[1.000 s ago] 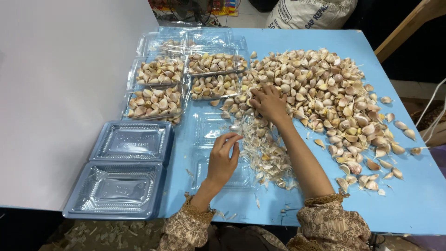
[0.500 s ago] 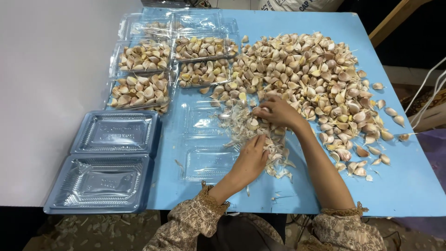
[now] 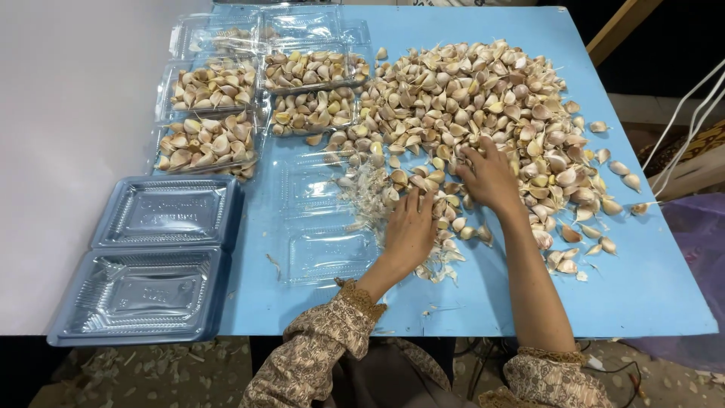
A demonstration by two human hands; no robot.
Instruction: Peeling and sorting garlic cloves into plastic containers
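A blue surface carries, at its far left, a cluster of clear plastic clamshell trays filled with cloves, set side by side in rows. Nearer, at the left edge, a stack of empty blue-tinted clamshell trays lies open, partly over a white surface. Papery peelings litter the floor below, white cables hang at the right, and a wooden beam slants at the upper right.

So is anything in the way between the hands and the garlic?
No, nothing visible. The left hand and right hand both rest directly on the garlic cloves, at the near edge of the pile. The empty clear tray lies open just beside the left hand.
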